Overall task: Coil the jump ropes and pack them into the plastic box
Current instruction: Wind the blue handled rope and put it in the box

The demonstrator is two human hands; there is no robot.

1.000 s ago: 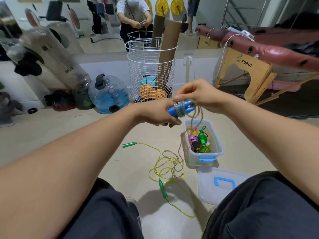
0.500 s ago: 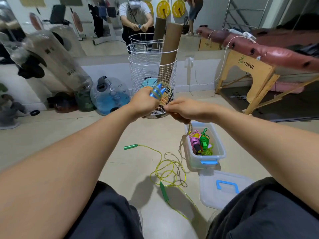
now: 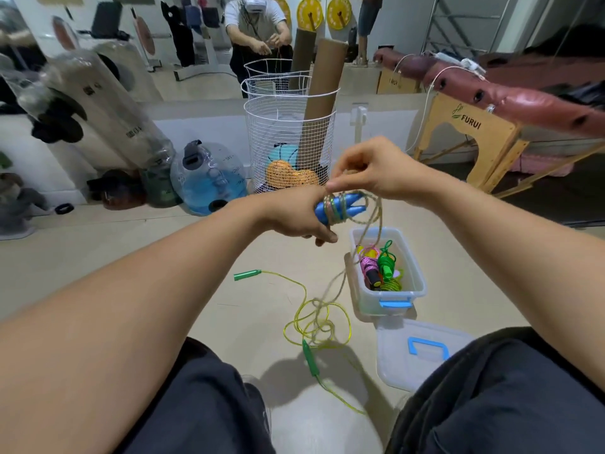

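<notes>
**Winding the cord onto the blue handles**

Pale floor [image 3: 147, 257] carries the work; a wire basket [image 3: 289, 142] and a mirror stand behind.

1. Green rope [image 3: 314, 326]: it lies loose on the floor between the knees, one handle out to the left, not yet coiled. Leave it until the current rope is packed.
2. Left hand [image 3: 294, 214]: its grip is clamped round the blue handles [image 3: 340, 209], held side by side with several turns already on them. Hold both handles parallel and firm so the turns do not slip off the ends.
3. Right hand [image 3: 373, 172]: its grip pinches the cord [image 3: 360, 237] just above the handles. Lay each turn beside the last under light tension. The free cord trails down and appears tangled in the green rope; draw it clear slowly.
4. Box [image 3: 417, 283]: open, on the floor to the right, with coiled ropes inside. Its lid [image 3: 422, 355] lies nearer, beside it.
</notes>
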